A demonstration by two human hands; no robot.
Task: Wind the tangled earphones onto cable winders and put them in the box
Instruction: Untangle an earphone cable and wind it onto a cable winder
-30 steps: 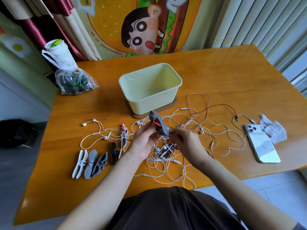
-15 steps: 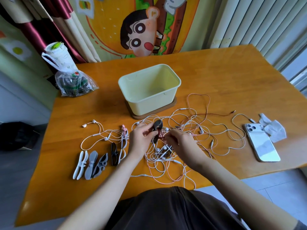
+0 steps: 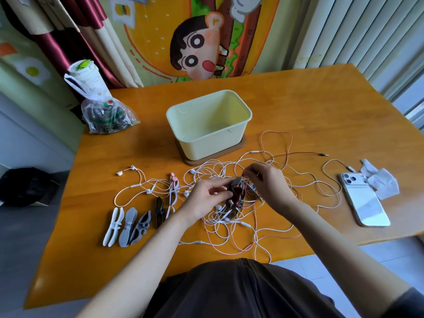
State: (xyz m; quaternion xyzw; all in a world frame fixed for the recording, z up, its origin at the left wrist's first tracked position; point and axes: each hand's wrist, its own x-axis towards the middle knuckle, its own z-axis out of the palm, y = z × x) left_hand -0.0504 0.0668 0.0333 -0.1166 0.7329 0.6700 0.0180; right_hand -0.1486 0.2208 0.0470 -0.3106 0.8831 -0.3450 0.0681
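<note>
1. Left hand (image 3: 204,198) grips dark winder (image 3: 236,190), just nearside of box (image 3: 206,145).
2. Right hand (image 3: 268,182) pinches red cable (image 3: 298,153) at the winder.
3. Tangled earphones (image 3: 229,226) lie nearside of box.
4. Spare winders (image 3: 128,223) lie near-left of box.

1. Left hand (image 3: 206,198): just left of the winder (image 3: 236,191), fingers curled, pinching it.
2. Right hand (image 3: 268,182): just right of the winder, fingertips pinching the red cable (image 3: 298,153) at its far edge.
3. Both forearms bare, converging on the winder.
</note>
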